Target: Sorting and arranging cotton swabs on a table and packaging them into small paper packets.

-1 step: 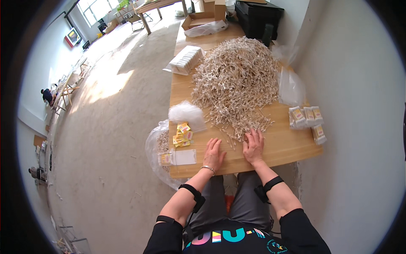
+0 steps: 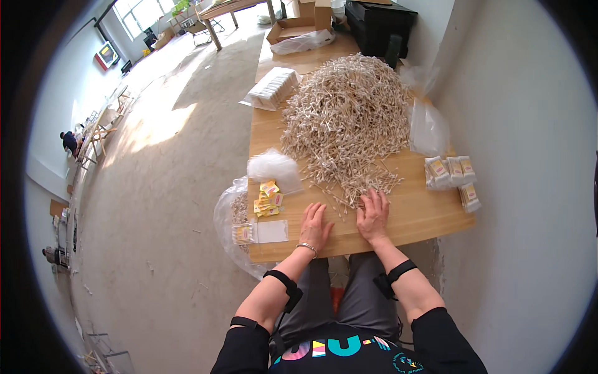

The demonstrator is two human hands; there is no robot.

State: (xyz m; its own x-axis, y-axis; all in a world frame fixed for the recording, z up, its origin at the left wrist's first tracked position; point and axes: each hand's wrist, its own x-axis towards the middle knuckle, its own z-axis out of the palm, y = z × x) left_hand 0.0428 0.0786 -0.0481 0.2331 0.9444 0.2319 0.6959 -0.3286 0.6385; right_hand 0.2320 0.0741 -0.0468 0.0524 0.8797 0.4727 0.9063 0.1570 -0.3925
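A large heap of cotton swabs (image 2: 349, 112) covers the middle of the wooden table (image 2: 411, 215), thinning out toward me. My right hand (image 2: 374, 218) rests at its near edge, fingers slightly apart, the tips touching loose swabs. Flat on the wood to the left lies my left hand (image 2: 315, 228), its fingers stretched out and nothing in them. Beside it, near the table's left edge, is a small clear packet of swabs (image 2: 243, 234) with a white flap (image 2: 273, 231). Yellow cards (image 2: 268, 201) are scattered just beyond, below a stack of clear plastic bags (image 2: 274, 169).
Filled packets (image 2: 450, 171) are stacked at the right edge by the wall. More bags (image 2: 430, 128) lie behind them. A bagged white bundle (image 2: 271, 88), a cardboard box (image 2: 299, 30) and a black bin (image 2: 379, 30) stand farther back. A large clear sack (image 2: 227, 215) hangs at the left edge.
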